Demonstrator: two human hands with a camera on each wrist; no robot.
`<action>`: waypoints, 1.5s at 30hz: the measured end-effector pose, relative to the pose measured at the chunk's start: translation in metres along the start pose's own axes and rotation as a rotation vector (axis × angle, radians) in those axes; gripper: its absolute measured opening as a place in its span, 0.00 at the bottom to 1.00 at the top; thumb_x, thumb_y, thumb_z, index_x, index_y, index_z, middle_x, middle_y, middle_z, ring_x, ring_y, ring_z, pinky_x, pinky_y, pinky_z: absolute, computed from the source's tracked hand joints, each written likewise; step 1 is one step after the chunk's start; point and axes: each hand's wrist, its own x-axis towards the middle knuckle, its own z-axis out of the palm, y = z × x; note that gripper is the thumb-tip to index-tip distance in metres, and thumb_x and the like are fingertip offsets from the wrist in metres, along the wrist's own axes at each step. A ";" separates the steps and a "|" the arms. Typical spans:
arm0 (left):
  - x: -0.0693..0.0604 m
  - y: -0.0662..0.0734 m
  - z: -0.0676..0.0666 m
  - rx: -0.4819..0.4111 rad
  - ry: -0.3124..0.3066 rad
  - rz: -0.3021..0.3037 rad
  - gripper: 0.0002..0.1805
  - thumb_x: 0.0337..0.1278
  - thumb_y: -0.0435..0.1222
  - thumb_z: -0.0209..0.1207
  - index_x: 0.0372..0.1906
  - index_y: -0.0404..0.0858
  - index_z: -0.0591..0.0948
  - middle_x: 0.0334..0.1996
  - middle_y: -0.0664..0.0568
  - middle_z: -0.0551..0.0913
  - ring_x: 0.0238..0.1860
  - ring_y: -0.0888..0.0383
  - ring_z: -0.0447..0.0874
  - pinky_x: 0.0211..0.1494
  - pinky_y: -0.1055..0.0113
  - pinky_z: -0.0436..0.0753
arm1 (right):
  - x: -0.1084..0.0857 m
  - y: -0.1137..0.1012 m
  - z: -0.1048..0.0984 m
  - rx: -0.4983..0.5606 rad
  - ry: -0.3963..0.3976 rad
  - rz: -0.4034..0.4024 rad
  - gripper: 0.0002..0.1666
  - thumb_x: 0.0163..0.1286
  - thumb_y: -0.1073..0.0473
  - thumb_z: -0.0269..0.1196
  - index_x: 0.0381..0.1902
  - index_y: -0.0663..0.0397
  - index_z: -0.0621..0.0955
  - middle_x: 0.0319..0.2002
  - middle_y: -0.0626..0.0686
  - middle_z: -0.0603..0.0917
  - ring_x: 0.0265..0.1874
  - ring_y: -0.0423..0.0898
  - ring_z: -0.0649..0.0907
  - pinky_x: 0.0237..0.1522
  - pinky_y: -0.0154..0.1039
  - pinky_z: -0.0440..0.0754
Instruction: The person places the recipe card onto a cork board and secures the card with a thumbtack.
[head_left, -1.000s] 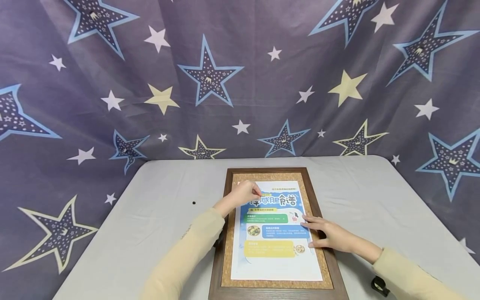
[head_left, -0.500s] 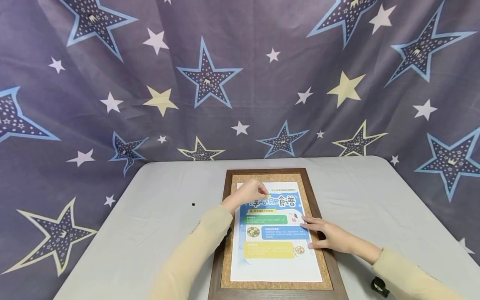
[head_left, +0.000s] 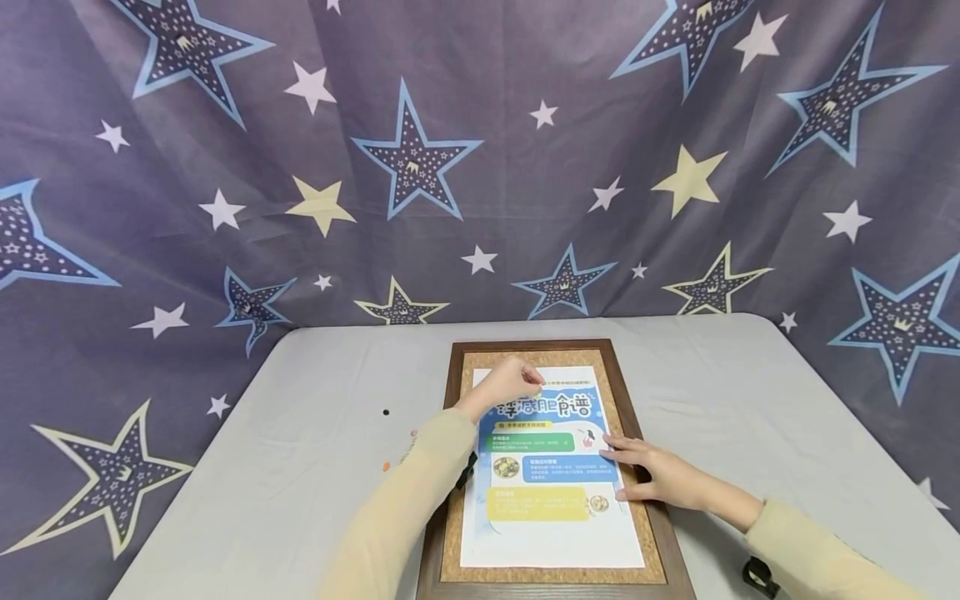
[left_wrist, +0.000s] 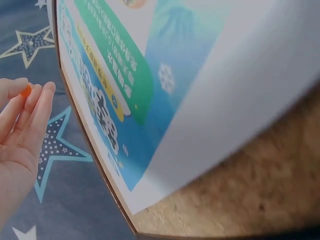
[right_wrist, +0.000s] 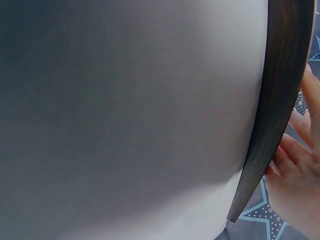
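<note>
A printed poster [head_left: 551, 546] lies on a cork board [head_left: 652, 557] with a dark wooden frame. Over the poster's upper part, my left hand [head_left: 512, 381] pinches a small orange pushpin [left_wrist: 26, 90] between thumb and fingers. In the left wrist view its round orange end shows; the point cannot be seen. My right hand [head_left: 663, 477] rests with spread fingers on the poster's right edge, reaching across the frame. In the right wrist view, the fingers partly disappear behind the dark frame [right_wrist: 272, 95]. The left forearm hides part of the board's left side.
On the grey tabletop [head_left: 285, 500], left of the board, lie a small black dot-like piece [head_left: 386, 412] and a small orange piece [head_left: 386, 466]. A black object [head_left: 760, 575] sits by the right sleeve. A star-patterned curtain [head_left: 480, 167] hangs behind the table.
My left hand has moved right across the top of the poster, away from its upper left corner. Small pieces on the table came into view beside the left sleeve. The right hand has stayed put.
</note>
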 end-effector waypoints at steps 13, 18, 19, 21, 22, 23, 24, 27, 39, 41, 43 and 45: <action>0.012 0.005 0.011 0.001 -0.014 0.059 0.07 0.48 0.28 0.57 0.34 0.31 0.82 0.26 0.50 0.81 0.24 0.64 0.73 0.29 0.75 0.73 | 0.000 0.000 0.000 0.001 -0.004 -0.003 0.36 0.56 0.45 0.60 0.55 0.66 0.71 0.60 0.65 0.65 0.58 0.64 0.64 0.51 0.58 0.66; 0.020 0.007 0.017 -0.028 -0.027 0.023 0.06 0.49 0.28 0.58 0.33 0.31 0.82 0.26 0.48 0.83 0.25 0.61 0.77 0.31 0.75 0.76 | 0.000 0.000 0.000 0.008 -0.005 -0.004 0.36 0.57 0.45 0.60 0.55 0.66 0.71 0.60 0.66 0.65 0.58 0.64 0.64 0.51 0.58 0.65; 0.021 0.008 0.018 -0.041 -0.026 0.014 0.06 0.49 0.28 0.58 0.33 0.30 0.82 0.26 0.47 0.83 0.26 0.60 0.79 0.32 0.75 0.77 | 0.000 0.000 0.000 0.011 -0.007 -0.004 0.36 0.57 0.45 0.60 0.55 0.66 0.71 0.60 0.66 0.65 0.58 0.64 0.63 0.51 0.59 0.65; 0.025 0.011 0.021 -0.078 -0.015 -0.011 0.07 0.51 0.28 0.57 0.34 0.29 0.82 0.27 0.46 0.83 0.28 0.57 0.81 0.32 0.74 0.78 | 0.000 0.000 0.000 0.018 -0.009 -0.001 0.36 0.57 0.45 0.60 0.55 0.66 0.71 0.60 0.66 0.64 0.58 0.64 0.63 0.51 0.59 0.65; 0.027 0.012 0.022 -0.104 -0.009 -0.018 0.07 0.52 0.27 0.56 0.35 0.28 0.81 0.28 0.44 0.83 0.29 0.55 0.81 0.33 0.73 0.78 | 0.000 0.000 0.000 0.020 -0.009 0.001 0.36 0.57 0.45 0.60 0.55 0.66 0.71 0.60 0.66 0.64 0.58 0.64 0.63 0.51 0.59 0.65; 0.028 0.014 0.024 -0.136 -0.008 -0.031 0.08 0.53 0.27 0.56 0.36 0.27 0.81 0.28 0.42 0.83 0.30 0.53 0.82 0.33 0.72 0.79 | 0.000 0.000 0.000 0.021 -0.008 0.002 0.36 0.57 0.45 0.60 0.55 0.66 0.71 0.60 0.66 0.64 0.58 0.64 0.63 0.51 0.59 0.65; 0.030 0.015 0.025 -0.170 -0.004 -0.047 0.08 0.53 0.27 0.55 0.36 0.26 0.80 0.29 0.40 0.83 0.32 0.51 0.82 0.34 0.71 0.80 | 0.000 0.000 0.000 0.021 -0.007 0.001 0.36 0.57 0.45 0.60 0.55 0.66 0.71 0.60 0.66 0.64 0.58 0.64 0.63 0.51 0.59 0.65; 0.034 0.018 0.029 -0.235 0.015 -0.077 0.09 0.53 0.26 0.54 0.37 0.24 0.80 0.31 0.38 0.82 0.34 0.48 0.82 0.35 0.68 0.80 | 0.000 0.001 0.000 0.011 -0.003 -0.004 0.36 0.57 0.45 0.60 0.55 0.65 0.71 0.60 0.66 0.65 0.58 0.64 0.64 0.51 0.59 0.65; 0.117 -0.064 0.105 -0.264 0.119 0.006 0.05 0.50 0.30 0.59 0.30 0.35 0.84 0.23 0.50 0.84 0.22 0.61 0.82 0.24 0.73 0.79 | -0.001 0.002 0.001 0.004 0.006 -0.005 0.35 0.57 0.45 0.60 0.55 0.65 0.71 0.59 0.65 0.65 0.57 0.63 0.64 0.50 0.58 0.67; 0.110 -0.051 0.100 -0.291 0.103 -0.018 0.04 0.50 0.31 0.59 0.29 0.36 0.84 0.23 0.50 0.84 0.23 0.61 0.82 0.25 0.73 0.79 | -0.001 0.002 0.001 0.006 0.006 -0.005 0.35 0.57 0.45 0.60 0.55 0.65 0.71 0.59 0.65 0.65 0.57 0.63 0.64 0.50 0.58 0.67; 0.109 -0.047 0.098 -0.342 0.094 -0.021 0.03 0.49 0.30 0.60 0.28 0.35 0.84 0.22 0.50 0.83 0.22 0.60 0.82 0.24 0.73 0.79 | -0.001 0.002 0.001 0.008 0.008 -0.007 0.35 0.57 0.45 0.60 0.55 0.65 0.71 0.59 0.65 0.65 0.57 0.63 0.64 0.50 0.58 0.66; 0.088 -0.017 0.085 -0.325 0.097 -0.067 0.04 0.48 0.29 0.60 0.30 0.33 0.83 0.24 0.47 0.84 0.24 0.57 0.82 0.26 0.72 0.80 | -0.001 0.002 0.001 0.004 0.016 -0.013 0.35 0.57 0.45 0.60 0.55 0.65 0.72 0.59 0.65 0.66 0.57 0.63 0.65 0.50 0.58 0.66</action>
